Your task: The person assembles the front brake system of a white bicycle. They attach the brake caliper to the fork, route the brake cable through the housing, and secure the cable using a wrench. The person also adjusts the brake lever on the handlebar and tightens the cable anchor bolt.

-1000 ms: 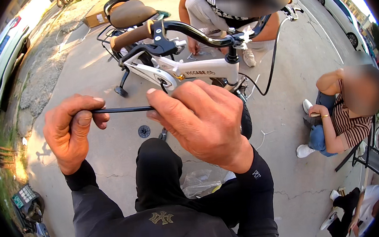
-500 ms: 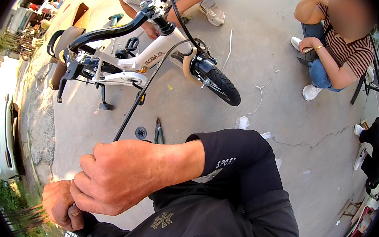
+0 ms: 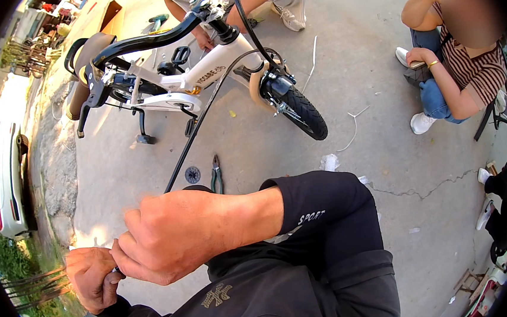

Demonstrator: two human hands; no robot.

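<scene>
Two bare hands meet at the near left of the scene. The right hand (image 3: pixel 173 233) is curled shut, knuckles up, and covers the near end of a black cable (image 3: pixel 200 124); the exact contact under the fingers is hidden. The left hand (image 3: pixel 93 278) sits just left of and below it, fingers folded in toward the same point, touching the right hand; whether it also pinches the cable cannot be told.

The cable emerges from behind the top of the right hand and runs far and to the right in a nearly straight line, then bends over to reach the frame of a small white bicycle (image 3: pixel 199 73). The bicycle stands on the concrete ground (image 3: pixel 384 148) on the far side, well apart from the hands, its black front tyre (image 3: pixel 303 113) pointing right.

Between the hands and the bicycle, on the ground just right of the cable, lie a pair of pliers (image 3: pixel 216 176) with green handles and a small round dark disc (image 3: pixel 192 174), just beside each other.

Another person's hand (image 3: pixel 202 40) rests at the bicycle's handlebar area on the far side. A second person (image 3: pixel 454 65) in a striped top crouches at the far right. A white car (image 3: pixel 5 178) stands at the left edge
</scene>
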